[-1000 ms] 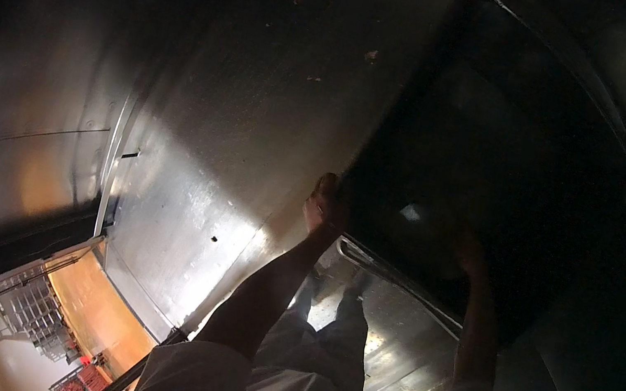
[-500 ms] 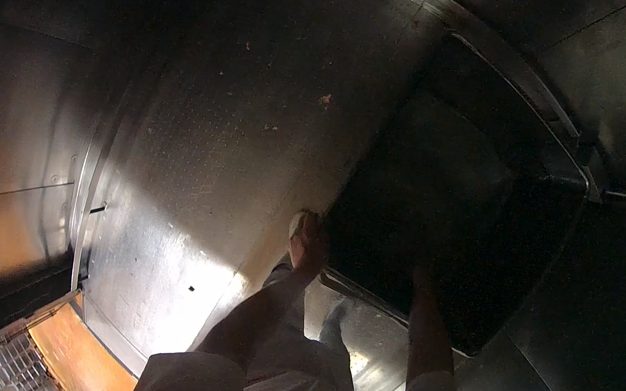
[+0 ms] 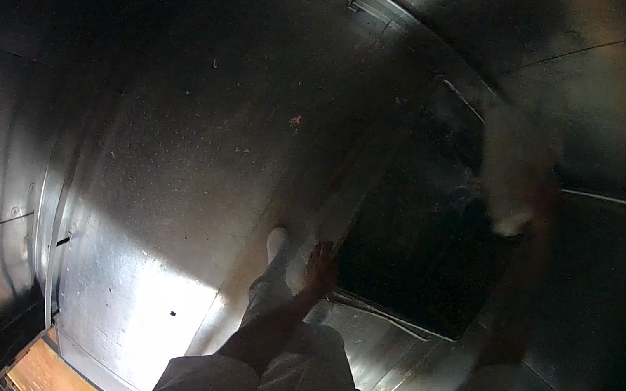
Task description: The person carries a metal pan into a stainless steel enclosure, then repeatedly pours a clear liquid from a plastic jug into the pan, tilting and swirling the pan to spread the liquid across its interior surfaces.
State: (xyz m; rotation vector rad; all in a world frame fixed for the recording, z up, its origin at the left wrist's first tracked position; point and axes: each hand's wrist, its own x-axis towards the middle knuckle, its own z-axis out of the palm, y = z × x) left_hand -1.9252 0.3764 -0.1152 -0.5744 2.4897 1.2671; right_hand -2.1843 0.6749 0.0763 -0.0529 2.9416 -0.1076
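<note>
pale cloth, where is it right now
In the head view, the pale cloth is right of centre, in the right hand, at the far right corner of the dark tray.

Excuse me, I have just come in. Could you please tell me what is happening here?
A person stands on a metal floor beside a dark, rectangular container. Their left hand is at its left edge, near the closest corner. Their right hand holds a pale thing, perhaps a cloth, over the right side; it is blurred.
</note>
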